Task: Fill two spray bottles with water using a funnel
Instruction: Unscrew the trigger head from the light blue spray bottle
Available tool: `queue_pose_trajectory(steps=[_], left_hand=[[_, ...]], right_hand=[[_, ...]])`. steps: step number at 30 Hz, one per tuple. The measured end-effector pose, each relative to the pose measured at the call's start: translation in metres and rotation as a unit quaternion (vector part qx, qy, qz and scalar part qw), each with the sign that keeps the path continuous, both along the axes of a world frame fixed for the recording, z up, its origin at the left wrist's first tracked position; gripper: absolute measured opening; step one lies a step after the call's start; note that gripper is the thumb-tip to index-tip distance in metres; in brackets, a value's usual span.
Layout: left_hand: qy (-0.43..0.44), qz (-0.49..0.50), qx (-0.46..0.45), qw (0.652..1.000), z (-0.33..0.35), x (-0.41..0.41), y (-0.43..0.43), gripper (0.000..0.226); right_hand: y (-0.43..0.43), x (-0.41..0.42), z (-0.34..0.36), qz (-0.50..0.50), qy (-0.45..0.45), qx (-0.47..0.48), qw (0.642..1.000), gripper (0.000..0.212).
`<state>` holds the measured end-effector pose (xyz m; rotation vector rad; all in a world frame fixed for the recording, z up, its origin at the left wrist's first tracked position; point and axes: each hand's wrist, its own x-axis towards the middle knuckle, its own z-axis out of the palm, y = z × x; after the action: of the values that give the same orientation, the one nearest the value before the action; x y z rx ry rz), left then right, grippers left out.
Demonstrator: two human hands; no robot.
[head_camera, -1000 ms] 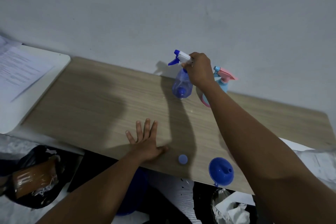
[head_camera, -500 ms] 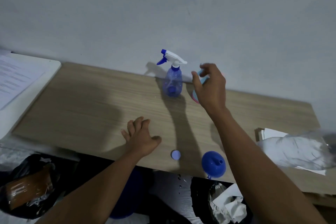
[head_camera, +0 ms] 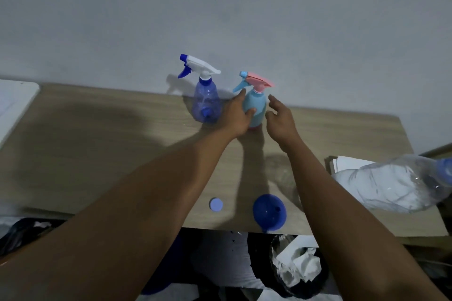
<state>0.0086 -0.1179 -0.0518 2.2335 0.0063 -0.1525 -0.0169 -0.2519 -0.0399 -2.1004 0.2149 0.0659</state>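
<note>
The left hand [head_camera: 238, 116] holds the pale blue spray bottle [head_camera: 258, 104], which stands upright on the tabletop [head_camera: 97, 144]. The thumb lies across the bottle's front and the fingers wrap round its left side, with the forefinger reaching up beneath the pale blue trigger. The bottle's pink spray head sits above the hand.

The right hand [head_camera: 281, 118] is just on the other side of that bottle, its fingers spread and loosely straight and holding nothing. Motion blur makes it hard to say whether its fingertips touch the bottle.

Just left of the left hand, the dark blue spray bottle [head_camera: 206, 102] stands upright with its white and blue head on, close to the wall [head_camera: 220, 7].

Nearer the person than both hands, between the two forearms, a blue funnel [head_camera: 269, 211] lies at the tabletop's near edge. A small round blue cap [head_camera: 216, 204] lies flat just to the funnel's left.

Well to the right of the right hand, a clear plastic water bottle [head_camera: 391, 186] lies on its side, partly on some white paper [head_camera: 347, 164].

Below the tabletop's edge, under the right forearm, is a dark bin [head_camera: 298, 269] holding crumpled white paper.
</note>
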Motion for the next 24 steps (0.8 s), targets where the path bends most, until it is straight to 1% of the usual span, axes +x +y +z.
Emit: queue_pose_trajectory(steps=[3,6,8,10,12,15,18,21,24], left_hand=[[0.003,0.001,-0.021,1.0,-0.002,0.008,-0.006,0.062],[-0.006,0.023,-0.013,1.0,-0.002,0.005,-0.009,0.058],[-0.013,0.031,-0.033,0.999,0.002,-0.007,-0.009,0.055],[-0.033,0.032,-0.06,0.997,0.01,-0.026,-0.006,0.053],[-0.055,0.021,-0.084,0.995,0.018,-0.047,0.001,0.053],[-0.064,0.003,-0.13,0.989,0.028,-0.084,0.016,0.052],[-0.055,-0.02,-0.177,0.982,0.033,-0.124,0.03,0.05],[-0.035,-0.029,-0.188,0.981,0.032,-0.163,0.04,0.05],[-0.031,-0.029,-0.194,0.98,0.026,-0.197,0.047,0.048]], right_hand=[[-0.001,0.003,-0.001,0.033,0.004,0.026,0.999,0.056],[0.001,-0.004,-0.001,0.035,0.004,0.035,0.999,0.059],[0.002,-0.017,0.0,0.039,-0.008,0.034,0.999,0.064],[0.002,-0.033,0.003,0.045,-0.023,0.034,0.998,0.065],[0.001,-0.055,0.011,0.046,-0.052,0.03,0.997,0.061],[0.0,-0.092,0.021,0.068,-0.102,0.02,0.992,0.058],[0.003,-0.134,0.032,0.087,-0.106,0.026,0.99,0.059],[0.006,-0.173,0.033,0.106,-0.111,0.029,0.988,0.059],[0.009,-0.206,0.026,0.119,-0.082,0.017,0.989,0.059]])
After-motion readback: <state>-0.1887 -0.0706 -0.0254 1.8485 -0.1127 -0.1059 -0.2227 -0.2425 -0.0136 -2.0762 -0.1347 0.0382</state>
